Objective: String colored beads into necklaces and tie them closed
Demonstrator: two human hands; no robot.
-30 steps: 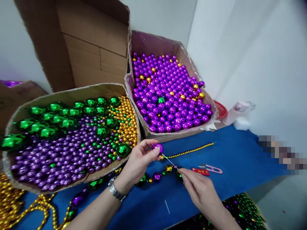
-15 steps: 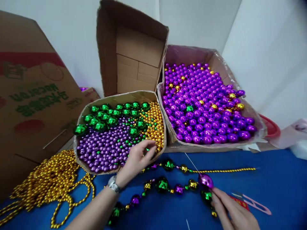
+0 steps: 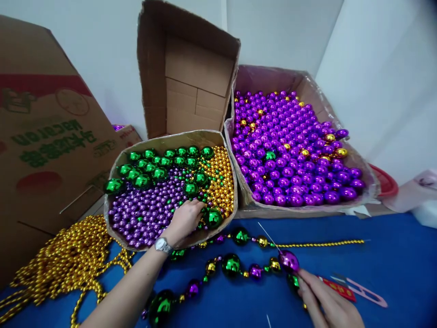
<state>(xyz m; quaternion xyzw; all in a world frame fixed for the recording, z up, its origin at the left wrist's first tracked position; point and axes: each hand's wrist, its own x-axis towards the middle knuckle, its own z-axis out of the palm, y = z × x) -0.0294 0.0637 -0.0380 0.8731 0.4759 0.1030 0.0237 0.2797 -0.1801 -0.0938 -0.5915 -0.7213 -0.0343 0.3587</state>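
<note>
The left hand (image 3: 184, 218) reaches into the mixed bead box (image 3: 136, 150) at 10 o'clock, fingers curled down among small purple beads (image 3: 143, 214), right beside a large green bead (image 3: 213, 218); whether it grips anything I cannot tell. The right hand (image 3: 327, 303), at 5 o'clock, pinches the needle (image 3: 268, 234) just under a purple bead (image 3: 288, 261) threaded on it. The bead strand (image 3: 232, 265) lies on the blue tabletop (image 3: 392, 259). A box of purple balls (image 3: 370, 187) sits at 1 o'clock.
</note>
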